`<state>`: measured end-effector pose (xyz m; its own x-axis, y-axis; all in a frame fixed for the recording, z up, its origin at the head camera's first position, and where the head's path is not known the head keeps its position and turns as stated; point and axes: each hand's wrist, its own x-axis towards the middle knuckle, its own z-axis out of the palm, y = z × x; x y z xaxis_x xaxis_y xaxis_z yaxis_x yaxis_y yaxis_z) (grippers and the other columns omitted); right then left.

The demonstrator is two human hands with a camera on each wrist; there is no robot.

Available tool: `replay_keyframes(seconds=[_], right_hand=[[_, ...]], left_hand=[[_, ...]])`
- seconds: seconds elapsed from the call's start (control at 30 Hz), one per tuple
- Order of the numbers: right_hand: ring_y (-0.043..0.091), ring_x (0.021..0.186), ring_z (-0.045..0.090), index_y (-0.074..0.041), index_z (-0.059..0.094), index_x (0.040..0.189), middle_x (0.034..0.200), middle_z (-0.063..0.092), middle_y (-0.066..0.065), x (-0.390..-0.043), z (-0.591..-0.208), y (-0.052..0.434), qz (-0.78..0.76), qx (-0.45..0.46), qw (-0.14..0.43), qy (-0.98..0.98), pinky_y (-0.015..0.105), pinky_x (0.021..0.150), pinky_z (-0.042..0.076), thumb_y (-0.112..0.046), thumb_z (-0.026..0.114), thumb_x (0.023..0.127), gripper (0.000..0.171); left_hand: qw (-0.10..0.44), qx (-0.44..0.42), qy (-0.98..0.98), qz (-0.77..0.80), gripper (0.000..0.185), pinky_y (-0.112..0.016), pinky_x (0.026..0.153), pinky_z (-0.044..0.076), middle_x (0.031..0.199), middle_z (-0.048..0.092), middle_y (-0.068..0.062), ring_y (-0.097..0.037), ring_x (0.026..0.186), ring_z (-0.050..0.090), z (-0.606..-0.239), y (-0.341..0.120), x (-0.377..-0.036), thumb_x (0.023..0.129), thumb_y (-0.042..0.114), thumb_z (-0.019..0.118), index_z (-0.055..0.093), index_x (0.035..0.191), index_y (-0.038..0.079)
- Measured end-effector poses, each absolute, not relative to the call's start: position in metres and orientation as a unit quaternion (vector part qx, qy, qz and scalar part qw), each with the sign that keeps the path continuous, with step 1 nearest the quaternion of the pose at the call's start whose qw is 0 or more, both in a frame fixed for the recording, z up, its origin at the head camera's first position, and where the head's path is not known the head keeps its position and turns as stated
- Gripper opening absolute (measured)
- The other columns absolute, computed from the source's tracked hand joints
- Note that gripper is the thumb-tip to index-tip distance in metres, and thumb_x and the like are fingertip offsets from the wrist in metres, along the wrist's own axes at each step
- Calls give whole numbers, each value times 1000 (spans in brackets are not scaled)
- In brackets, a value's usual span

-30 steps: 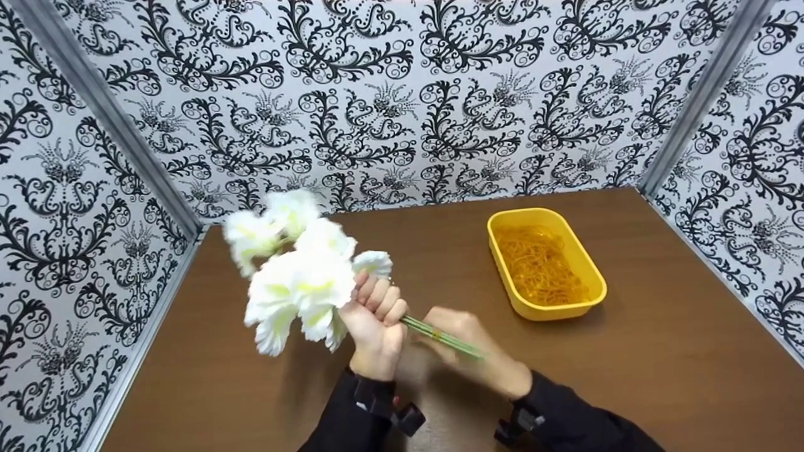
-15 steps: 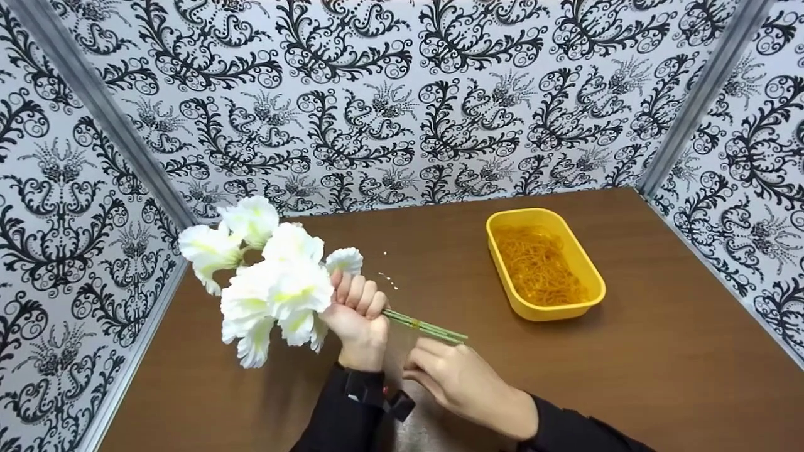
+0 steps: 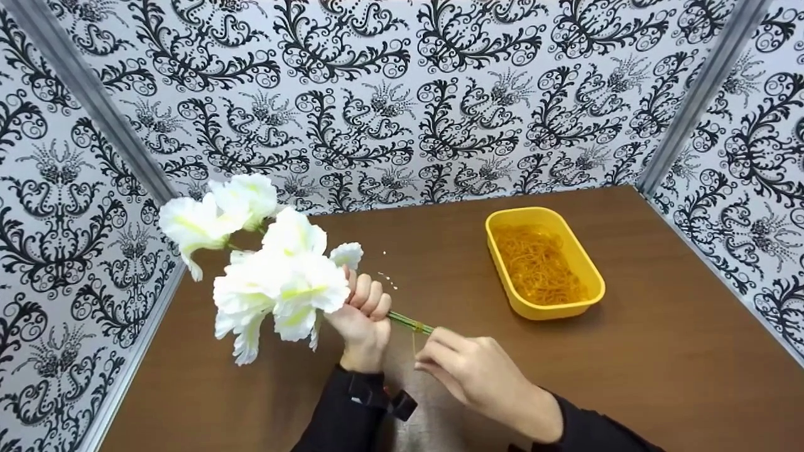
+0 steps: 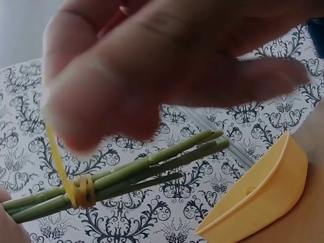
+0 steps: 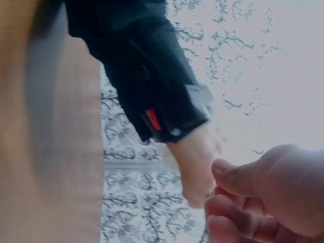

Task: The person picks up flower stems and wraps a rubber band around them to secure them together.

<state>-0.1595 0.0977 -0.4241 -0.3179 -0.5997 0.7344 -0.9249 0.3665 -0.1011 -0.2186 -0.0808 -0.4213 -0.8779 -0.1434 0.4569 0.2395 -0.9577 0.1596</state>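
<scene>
— What have you got in each hand?

— My left hand (image 3: 363,320) is wrapped around a bunch of white artificial flowers (image 3: 264,267), fingers curled tight on the green stems (image 4: 147,169) just under the blooms, so the heads lean up and to the left, above the brown table (image 3: 659,364). My right hand (image 3: 468,370) pinches a yellow rubber band (image 4: 81,191) — it's wound round the stems, and one strand is pulled taut toward my fingers.

— Why hold the bunch that way?

— I'd say gripping close to the blooms keeps the stems gathered and leaves their lower ends free (the left wrist view shows the cut tips sticking out past the band), so the right hand has room to work there.

— And that tub?

— A yellow plastic container (image 3: 587,263), sitting well apart to my right on the table, full of more rubber bands (image 3: 539,263) — within reach, I judge, without crowding the flowers.

— Any label or writing anywhere?

— None I can read. The walls (image 3: 402,94) only carry a black-and-white damask pattern, and the container shows no print.
</scene>
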Motion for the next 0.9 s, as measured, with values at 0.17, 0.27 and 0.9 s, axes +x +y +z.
replay_keyframes(seconds=[0.17,0.27,0.9], right_hand=[[2,68,60,-13,68,95,88,60,-7,-164,-414,107,288,492,321,-756,14,58,50,-15,72,95,5],[2,70,61,-13,68,95,89,62,-7,-166,-408,113,300,485,319,-758,15,60,51,-11,78,89,12],[-1,71,55,-18,69,96,87,62,-14,-179,-386,149,326,435,225,-809,15,60,47,-15,75,92,8]], left_hand=[[104,-219,-143,-960,58,-17,39,7,56,10,7,-5,45,7,-419,-80,-216,91,29,71,19,68,15],[100,-229,-146,-957,57,-17,39,8,56,11,7,-4,45,7,-418,-81,-216,92,29,69,19,68,15],[-20,-233,-38,-971,48,-16,42,10,57,12,9,-3,46,9,-408,-88,-209,99,21,50,16,66,18]])
